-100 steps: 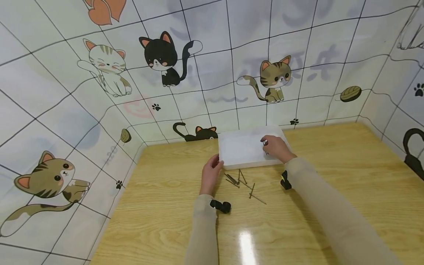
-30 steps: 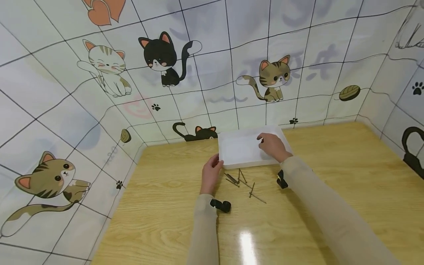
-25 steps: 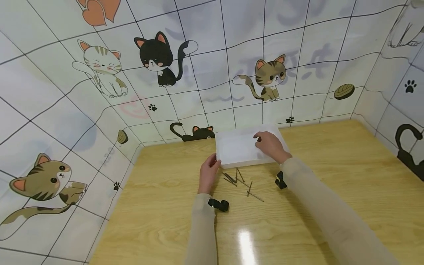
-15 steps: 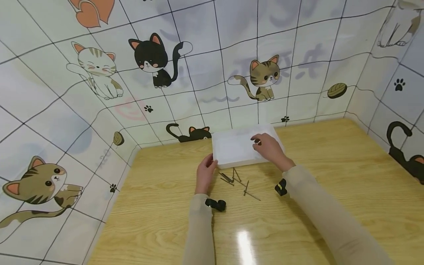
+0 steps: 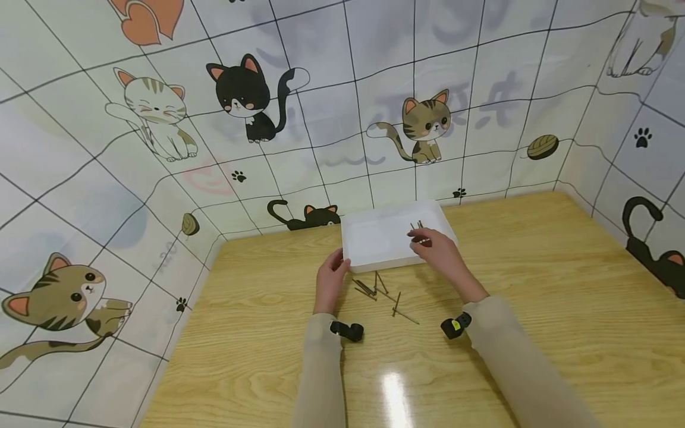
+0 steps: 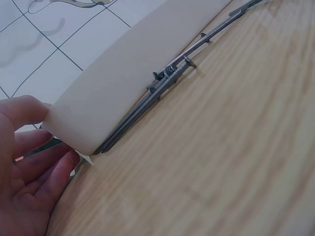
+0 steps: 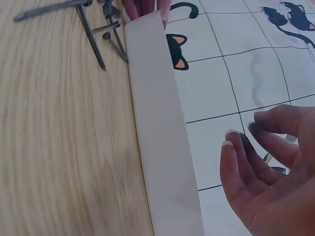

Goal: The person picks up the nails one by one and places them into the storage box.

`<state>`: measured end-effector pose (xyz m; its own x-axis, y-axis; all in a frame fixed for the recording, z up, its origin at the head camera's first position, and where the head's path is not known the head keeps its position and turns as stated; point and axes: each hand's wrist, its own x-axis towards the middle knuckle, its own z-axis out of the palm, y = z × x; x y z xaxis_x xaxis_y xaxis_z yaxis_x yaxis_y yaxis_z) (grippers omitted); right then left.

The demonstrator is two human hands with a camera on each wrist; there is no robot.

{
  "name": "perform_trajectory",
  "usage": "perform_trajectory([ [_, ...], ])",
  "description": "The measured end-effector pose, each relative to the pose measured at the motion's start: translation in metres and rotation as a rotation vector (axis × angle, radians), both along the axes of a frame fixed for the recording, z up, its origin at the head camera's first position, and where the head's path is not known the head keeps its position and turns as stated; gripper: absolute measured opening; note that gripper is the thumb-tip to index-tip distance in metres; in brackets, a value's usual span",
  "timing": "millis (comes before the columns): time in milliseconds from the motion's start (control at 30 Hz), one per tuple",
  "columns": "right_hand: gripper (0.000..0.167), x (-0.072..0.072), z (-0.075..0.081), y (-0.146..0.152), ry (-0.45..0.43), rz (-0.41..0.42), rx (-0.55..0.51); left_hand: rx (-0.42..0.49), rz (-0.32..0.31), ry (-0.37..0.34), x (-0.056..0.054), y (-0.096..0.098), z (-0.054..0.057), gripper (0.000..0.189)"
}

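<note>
A shallow white tray (image 5: 374,235) lies at the back of the table. My left hand (image 5: 330,276) grips its near left corner, thumb at the rim and fingers around the side in the left wrist view. Over the tray's right part is my right hand (image 5: 439,252). In the right wrist view its fingers are loosely bent, thumb apart from them, with nothing between. Just beyond these fingers, thin dark nails (image 5: 420,224) show in the tray, partly hidden by the hand. Several more nails (image 6: 142,108) lie loose on the table along the tray's front wall, some crossing.
The wooden table (image 5: 257,333) reaches back to a wall (image 5: 332,107) covered with a cat-patterned sheet, close behind the tray. More sheeted wall stands at the left and right sides.
My right hand has drawn back toward the tray's near edge, and nails in the tray have come into sight beyond it. The left hand stays at the corner. The head view has turned slightly right.
</note>
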<state>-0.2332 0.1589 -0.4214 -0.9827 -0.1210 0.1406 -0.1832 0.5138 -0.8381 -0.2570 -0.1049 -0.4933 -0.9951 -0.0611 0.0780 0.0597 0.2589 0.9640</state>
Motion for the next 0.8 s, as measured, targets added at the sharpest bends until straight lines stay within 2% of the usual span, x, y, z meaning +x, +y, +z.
perform_trajectory([
  [433, 0.035, 0.013, -0.010, -0.001, -0.078, 0.101, -0.071, 0.000, -0.001, 0.002, 0.000, 0.000, 0.000, 0.044],
  [700, 0.038, 0.016, -0.016, -0.007, -0.173, 0.271, -0.047, -0.003, -0.002, 0.000, -0.001, 0.000, 0.000, 0.044],
  [800, 0.040, 0.017, -0.020, -0.009, -0.199, 0.317, -0.006, -0.008, 0.001, -0.004, 0.000, 0.000, 0.000, 0.043],
])
